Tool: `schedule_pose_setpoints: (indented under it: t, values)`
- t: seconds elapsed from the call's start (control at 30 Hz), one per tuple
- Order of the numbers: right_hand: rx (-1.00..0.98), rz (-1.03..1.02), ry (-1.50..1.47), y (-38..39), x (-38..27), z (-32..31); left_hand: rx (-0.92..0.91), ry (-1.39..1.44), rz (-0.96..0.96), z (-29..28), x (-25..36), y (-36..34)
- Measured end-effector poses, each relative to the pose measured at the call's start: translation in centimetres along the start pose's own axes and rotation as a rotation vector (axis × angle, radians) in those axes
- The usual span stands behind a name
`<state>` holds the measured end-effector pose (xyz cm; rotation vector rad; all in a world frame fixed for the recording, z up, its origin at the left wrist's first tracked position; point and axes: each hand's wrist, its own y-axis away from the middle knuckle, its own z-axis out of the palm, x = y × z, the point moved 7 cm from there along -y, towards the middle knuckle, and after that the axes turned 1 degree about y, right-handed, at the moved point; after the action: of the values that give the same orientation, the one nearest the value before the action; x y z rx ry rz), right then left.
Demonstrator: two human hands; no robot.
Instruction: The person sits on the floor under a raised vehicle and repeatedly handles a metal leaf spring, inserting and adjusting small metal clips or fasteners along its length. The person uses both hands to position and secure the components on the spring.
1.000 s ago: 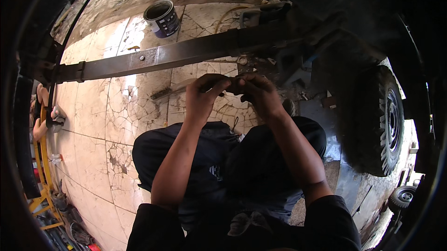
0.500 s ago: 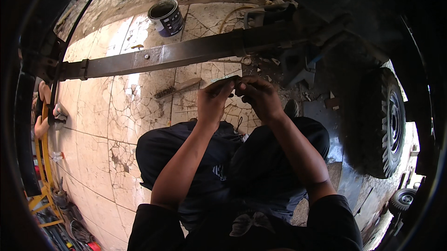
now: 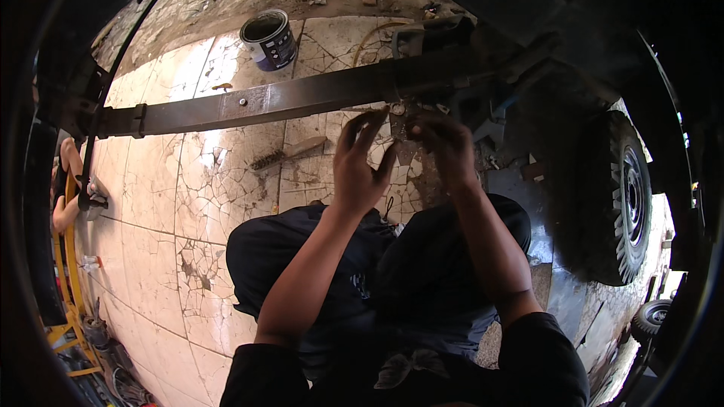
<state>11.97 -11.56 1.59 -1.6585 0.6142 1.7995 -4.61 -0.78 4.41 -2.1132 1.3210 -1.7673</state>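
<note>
Thumb and fingers of the bare left hand (image 3: pixel 360 172) stand spread apart, near the close edge of a long dark steel beam (image 3: pixel 294 98); whether they touch it cannot be told. On the same side of the beam, the bare right hand (image 3: pixel 454 156) has curled, shadowed fingers, and whether they grip anything cannot be made out. The beam runs crosswise just beyond both hands. A dark-bristled brush (image 3: pixel 292 151) with a pale handle lies on its near side; a round blue-and-white can (image 3: pixel 276 51) stands beyond it.
</note>
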Motion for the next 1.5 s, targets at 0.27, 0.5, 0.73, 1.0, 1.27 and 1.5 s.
schedule_pose_setpoints:
  t: [0.27, 0.5, 0.73, 1.0, 1.27, 1.5]
  values:
    - [0.05, -0.695, 0.893, -3.3, -11.7, 3.9, 0.198, -0.323, 0.067, -2.7, -4.3, -3.5]
    - [-0.188, -0.522, 1.089, -8.3, -10.6, 5.1, 0.202, -0.366, -0.012, -2.7, -5.4, -3.4]
    - [0.031, -0.697, 1.051, -8.4, -10.9, 2.4, 0.184, -0.319, 0.048, -1.8, -4.5, -4.5]
    - [0.153, -0.685, 1.084, -9.3, -10.4, 2.0, -0.306, -0.168, 0.267, -0.2, -3.3, -12.7]
    - [0.205, -0.601, 1.033, -10.3, -9.2, 1.5, -0.63, -0.393, 0.274, 1.4, -3.3, -14.9]
    - [0.225, -0.644, 1.114, -10.0, -9.7, 1.6, -0.607, -0.35, 0.337, 1.8, -2.6, -15.2]
